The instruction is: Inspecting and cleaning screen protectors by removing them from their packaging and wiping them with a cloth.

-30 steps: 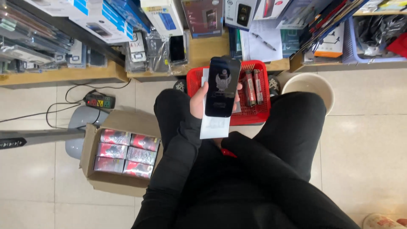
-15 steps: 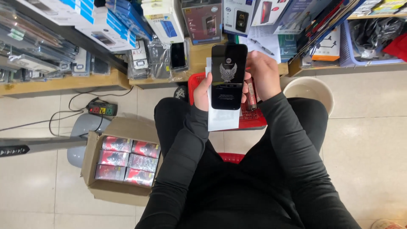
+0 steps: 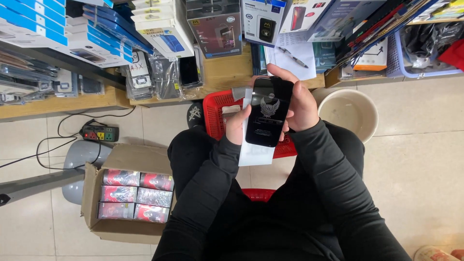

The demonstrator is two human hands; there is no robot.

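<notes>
The person is sitting over the floor and holding a thin black glass sheet (image 3: pixel 268 117), phone-shaped with a pale winged emblem printed on it, just above centre of the frame. The left hand (image 3: pixel 237 126) is pinching its left long edge, thumb on the front, with a white paper sleeve (image 3: pixel 253 152) tucked behind the sheet and hanging out below it. The right hand (image 3: pixel 298 104) is curling over the upper right corner, fingers wrapping the top edge and pressing on the glass. So each grip is closing on the sheet itself, not spreading. The sheet is looking stiff, very light and glossy, so it is probably slippery and likely to crack if bent or dropped; the long edges and corners seem the safest places to take hold, keeping fingertips off the flat face. Directly behind it a red basket (image 3: pixel 213 110) is sitting on the floor, with a cream bucket (image 3: pixel 361 104) to its right. At lower left a cardboard box (image 3: pixel 128 157) is holding rows of red and grey packets (image 3: pixel 137 195), and shelves of boxed goods are filling the top of the frame.
</notes>
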